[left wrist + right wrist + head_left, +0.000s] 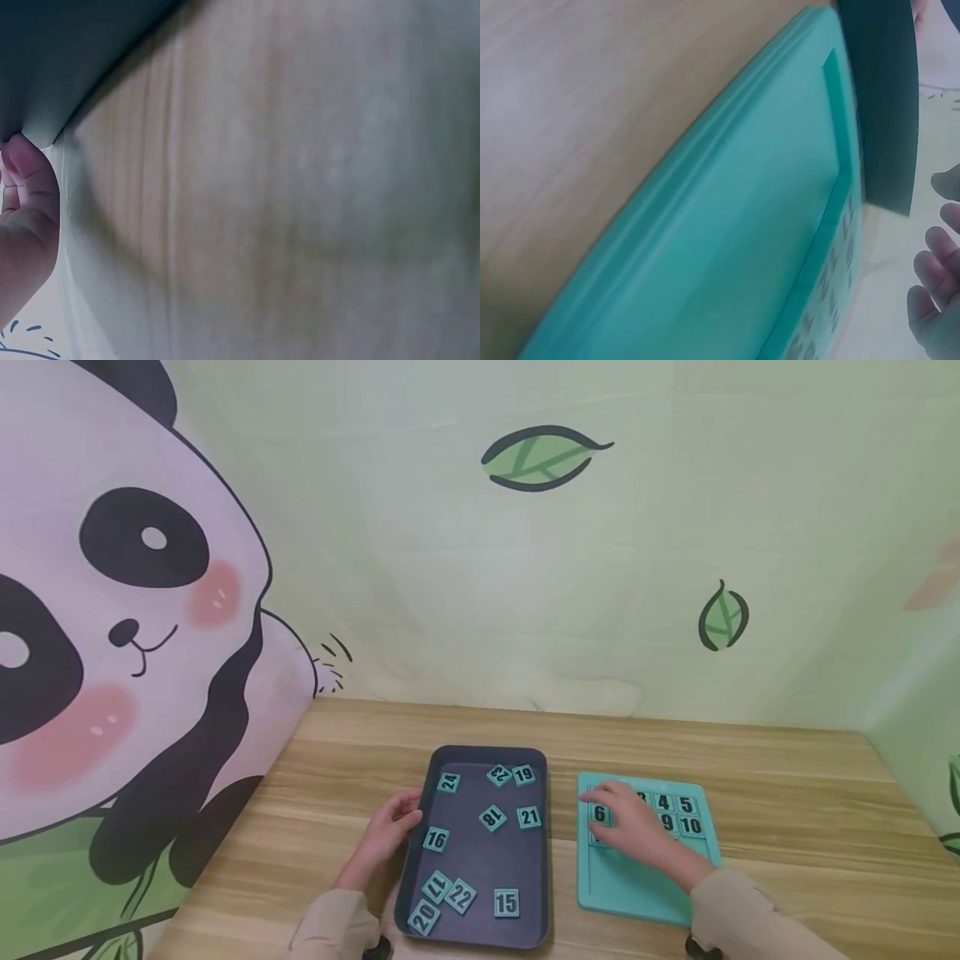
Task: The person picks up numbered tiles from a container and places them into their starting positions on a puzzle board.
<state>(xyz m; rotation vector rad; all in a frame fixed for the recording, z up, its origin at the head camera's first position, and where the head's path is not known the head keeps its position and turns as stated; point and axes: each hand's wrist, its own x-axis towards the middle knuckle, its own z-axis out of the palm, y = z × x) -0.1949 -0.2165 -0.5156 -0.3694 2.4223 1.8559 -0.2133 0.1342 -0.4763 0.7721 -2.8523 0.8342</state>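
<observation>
Numbered tiles [663, 802] on the worktop [795, 810], apparently midway through ordering: the right hand [637, 827], fingers parted, lies over the teal board [630, 885], the left hand [386, 831], unclenched, touches the dark tray [543, 860], and tile 15 [506, 903] therein seemingly needs fetching.

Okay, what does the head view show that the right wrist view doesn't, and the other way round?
Only the head view: loose tiles lying inside the tray, the panda's face and the leaves on the backdrop.

Only the right wrist view: the tray's outer wall on the side facing the board, plus a close look at the board's stepped edge.

Both: the board with its set tiles, readable only in the head view, part of the tray, the table and the right hand.
</observation>
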